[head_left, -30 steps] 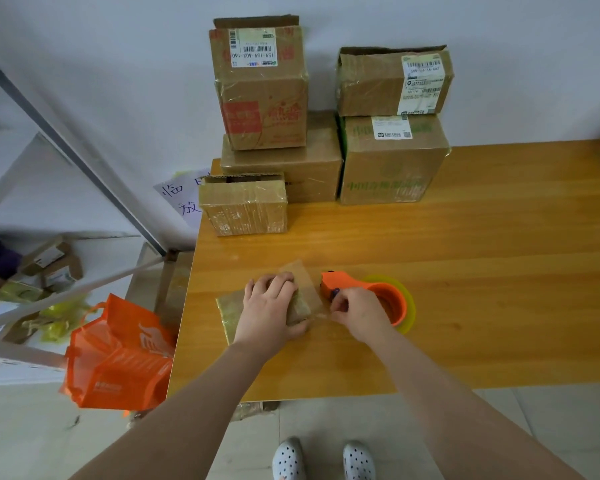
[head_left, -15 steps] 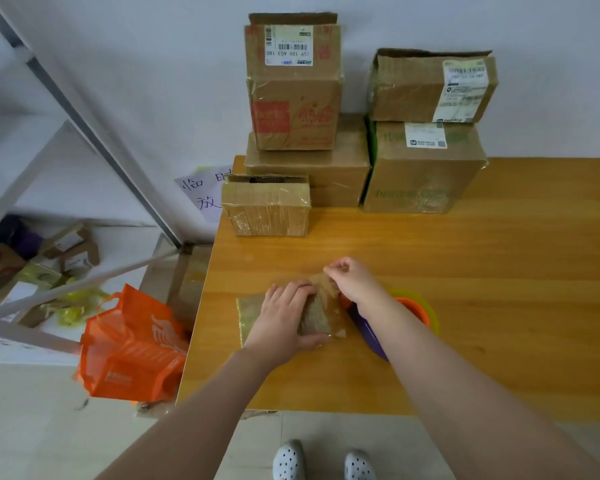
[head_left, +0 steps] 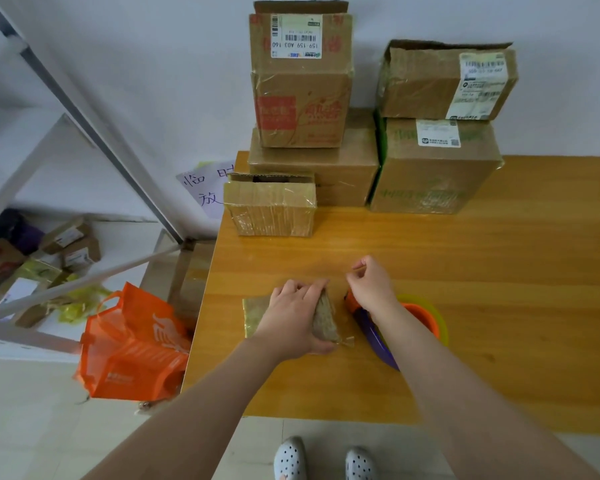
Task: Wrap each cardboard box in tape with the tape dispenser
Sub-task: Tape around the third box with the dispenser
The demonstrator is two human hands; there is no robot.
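Right hand (head_left: 371, 289) lifted off tape dispenser (head_left: 376, 339), grip pinched, probably on clear tape end. Left hand (head_left: 291, 315) grip clamps small cardboard box (head_left: 255, 315), now tilted on worktop (head_left: 499, 271): fresh strip starting.

On the counter (head_left: 499, 289), the tape dispenser (head_left: 374, 341) lies just right of the flat box (head_left: 255, 315); a taped box (head_left: 271, 211) stands behind it, stacked boxes (head_left: 347, 174) farther behind, a bag (head_left: 132, 348) off its left

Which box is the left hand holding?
The small flat box near the table's front edge, gripped by the left hand; the other boxes stand untouched at the back.
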